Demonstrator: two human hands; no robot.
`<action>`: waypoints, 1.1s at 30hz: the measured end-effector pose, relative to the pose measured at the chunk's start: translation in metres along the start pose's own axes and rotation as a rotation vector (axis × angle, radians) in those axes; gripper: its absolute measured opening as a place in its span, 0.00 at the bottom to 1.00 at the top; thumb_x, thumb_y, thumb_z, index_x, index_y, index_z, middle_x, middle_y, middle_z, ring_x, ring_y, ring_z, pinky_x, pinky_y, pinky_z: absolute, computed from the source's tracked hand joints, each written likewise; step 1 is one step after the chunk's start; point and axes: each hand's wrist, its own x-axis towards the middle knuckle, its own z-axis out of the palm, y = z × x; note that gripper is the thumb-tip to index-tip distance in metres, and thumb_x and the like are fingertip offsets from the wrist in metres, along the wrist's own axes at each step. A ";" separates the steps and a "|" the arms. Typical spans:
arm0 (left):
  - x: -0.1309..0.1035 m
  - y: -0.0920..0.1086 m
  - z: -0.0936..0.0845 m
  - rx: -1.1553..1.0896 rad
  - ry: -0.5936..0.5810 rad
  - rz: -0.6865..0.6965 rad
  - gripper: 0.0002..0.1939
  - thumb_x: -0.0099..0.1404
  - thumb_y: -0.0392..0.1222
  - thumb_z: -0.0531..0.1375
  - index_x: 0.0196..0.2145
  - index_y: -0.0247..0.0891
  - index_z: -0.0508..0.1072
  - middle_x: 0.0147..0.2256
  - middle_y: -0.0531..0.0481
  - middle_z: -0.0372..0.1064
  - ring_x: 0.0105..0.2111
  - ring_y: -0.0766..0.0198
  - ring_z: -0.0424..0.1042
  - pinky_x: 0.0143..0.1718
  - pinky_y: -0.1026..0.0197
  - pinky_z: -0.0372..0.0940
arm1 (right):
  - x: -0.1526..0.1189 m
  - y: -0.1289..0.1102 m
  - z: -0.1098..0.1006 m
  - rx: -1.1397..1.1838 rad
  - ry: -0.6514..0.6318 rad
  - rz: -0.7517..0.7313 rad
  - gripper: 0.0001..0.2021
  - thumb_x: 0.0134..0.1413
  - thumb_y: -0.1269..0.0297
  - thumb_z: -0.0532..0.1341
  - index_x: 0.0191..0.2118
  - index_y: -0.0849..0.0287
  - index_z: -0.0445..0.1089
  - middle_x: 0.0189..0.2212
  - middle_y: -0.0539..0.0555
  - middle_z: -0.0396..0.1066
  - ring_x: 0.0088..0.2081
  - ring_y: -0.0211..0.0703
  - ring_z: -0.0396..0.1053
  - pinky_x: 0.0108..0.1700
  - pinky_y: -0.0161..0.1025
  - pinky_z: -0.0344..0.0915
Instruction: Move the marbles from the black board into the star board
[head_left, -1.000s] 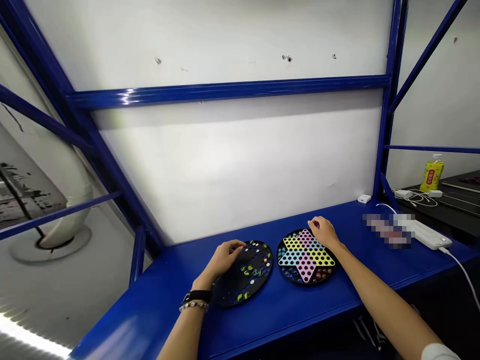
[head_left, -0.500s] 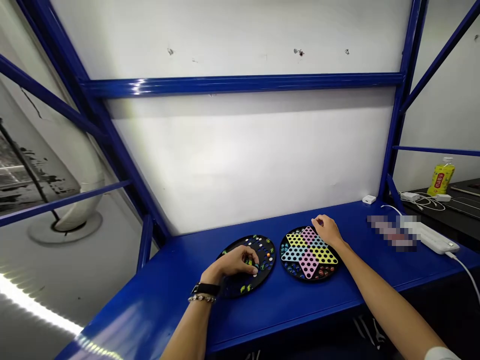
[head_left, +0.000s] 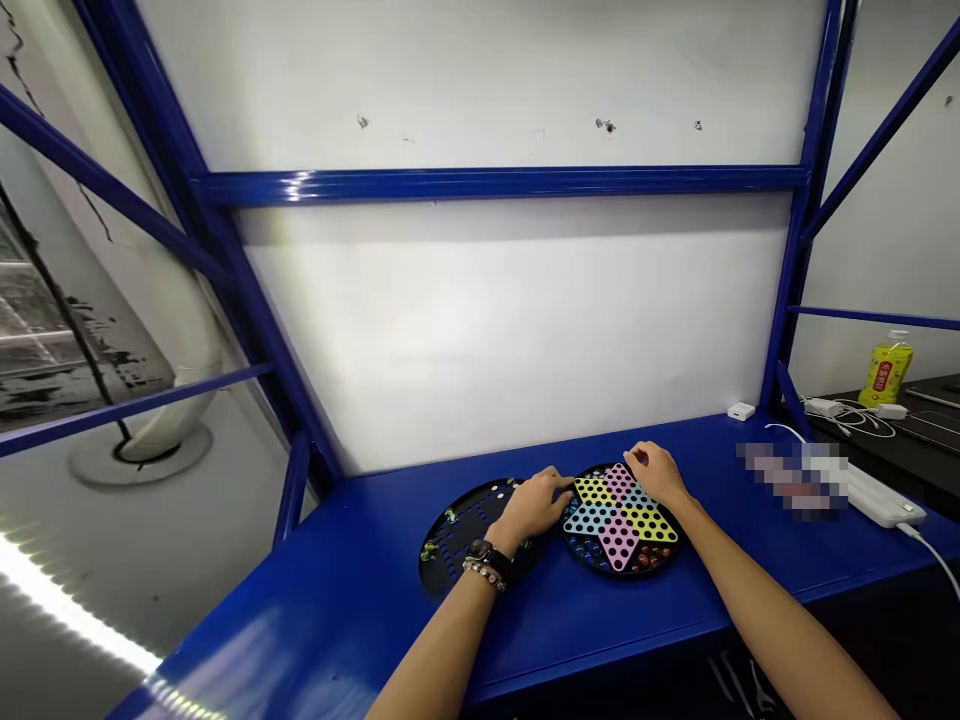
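My left hand (head_left: 534, 508), with a dark watch and a beaded bracelet at the wrist, reaches over the right side of a round black board (head_left: 471, 522). Its index finger stretches to the left rim of the Chinese checkers board (head_left: 618, 518), thumb apart, and I see nothing held. That board has a pink, yellow and blue star full of holes. Blue marbles (head_left: 590, 548) and red marbles (head_left: 655, 557) lie in its rim compartments. At its upper right edge my right hand (head_left: 655, 472) is closed, fingertips together; what they hold, if anything, is hidden. Green-yellow marbles (head_left: 429, 551) lie on the black board.
Both boards rest on a blue tabletop (head_left: 337, 580) inside a blue metal frame (head_left: 502, 184) against a white wall. To the right are a small white adapter (head_left: 741, 411), a white power strip (head_left: 874, 492) with a cable, and a yellow drink bottle (head_left: 887, 370).
My left hand has moved right, from the middle of the black board to the star board's left rim. The right hand stays at the star board's upper right edge. The view has shifted slightly.
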 end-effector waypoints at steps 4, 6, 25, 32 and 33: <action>-0.012 -0.032 -0.022 -0.145 0.129 -0.031 0.23 0.68 0.48 0.52 0.56 0.42 0.76 0.47 0.43 0.75 0.41 0.57 0.74 0.48 0.56 0.70 | 0.000 0.002 0.001 0.002 0.000 -0.004 0.18 0.62 0.49 0.53 0.25 0.54 0.63 0.32 0.53 0.72 0.33 0.46 0.69 0.35 0.40 0.61; -0.025 -0.059 -0.042 -0.179 0.273 -0.163 0.25 0.67 0.50 0.51 0.55 0.40 0.75 0.49 0.43 0.76 0.42 0.56 0.74 0.48 0.54 0.70 | -0.001 0.003 0.002 0.006 0.001 -0.003 0.18 0.61 0.50 0.53 0.25 0.54 0.63 0.31 0.53 0.72 0.33 0.45 0.69 0.35 0.40 0.61; -0.103 -0.109 -0.064 0.148 0.066 -0.448 0.15 0.62 0.50 0.55 0.40 0.45 0.78 0.41 0.46 0.76 0.42 0.53 0.75 0.41 0.57 0.66 | 0.000 0.004 0.004 0.011 -0.004 0.012 0.16 0.61 0.50 0.54 0.27 0.54 0.66 0.33 0.53 0.74 0.35 0.46 0.71 0.37 0.40 0.62; -0.049 -0.041 -0.058 -0.001 0.130 -0.189 0.17 0.68 0.51 0.53 0.45 0.44 0.76 0.44 0.47 0.77 0.38 0.57 0.74 0.41 0.58 0.67 | 0.000 0.002 0.007 0.004 -0.004 0.005 0.16 0.62 0.52 0.54 0.27 0.54 0.66 0.32 0.52 0.73 0.33 0.45 0.71 0.37 0.40 0.62; -0.034 -0.024 -0.052 -0.021 0.117 -0.138 0.15 0.68 0.49 0.54 0.45 0.44 0.76 0.46 0.47 0.77 0.40 0.56 0.75 0.42 0.58 0.66 | 0.000 0.002 0.007 0.003 -0.007 0.003 0.16 0.62 0.52 0.53 0.27 0.54 0.66 0.32 0.52 0.73 0.33 0.45 0.71 0.37 0.40 0.63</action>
